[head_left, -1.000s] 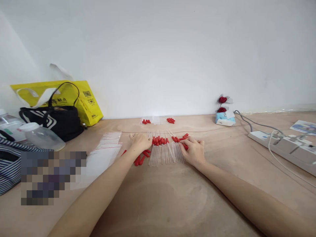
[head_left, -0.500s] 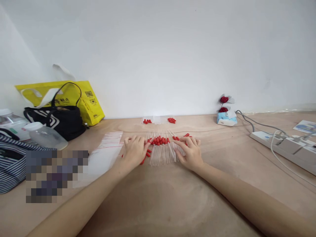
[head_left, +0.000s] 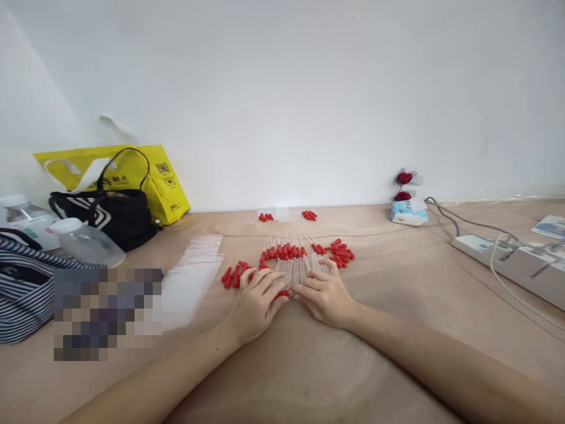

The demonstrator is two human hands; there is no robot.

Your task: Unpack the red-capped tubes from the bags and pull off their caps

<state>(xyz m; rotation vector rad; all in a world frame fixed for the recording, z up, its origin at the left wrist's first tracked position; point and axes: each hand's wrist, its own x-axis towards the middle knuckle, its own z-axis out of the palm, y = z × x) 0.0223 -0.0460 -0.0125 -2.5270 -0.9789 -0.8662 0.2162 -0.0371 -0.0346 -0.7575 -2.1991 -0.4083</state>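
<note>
Close to the near ends of a row of clear dropper tubes [head_left: 296, 272], my left hand [head_left: 256, 306] pinches a red rubber bulb [head_left: 282, 293] between thumb and fingers. My right hand [head_left: 327, 295] is curled with its fingertips at the bulb's right end, closed on what looks like a thin clear dropper tube, mostly hidden. Beyond the bare tubes lies a row of droppers with red bulbs [head_left: 286, 251], their thin tips pointing away. Loose red bulbs lie in a left pile [head_left: 236, 277], partly behind my left hand, and a right pile [head_left: 342, 253].
Clear zip bags [head_left: 194, 282] lie to the left. Against the wall are bags with red-bulbed droppers [head_left: 285, 214]. A yellow bag [head_left: 170, 191], black bag [head_left: 128, 221] and plastic bottle [head_left: 95, 247] stand left; a tissue pack [head_left: 409, 215] and power strip [head_left: 512, 259] lie right.
Both hands have drawn nearer to me and together, meeting at the near edge of the tubes. A red bulb now shows in my left fingers. My right fingers have closed.
</note>
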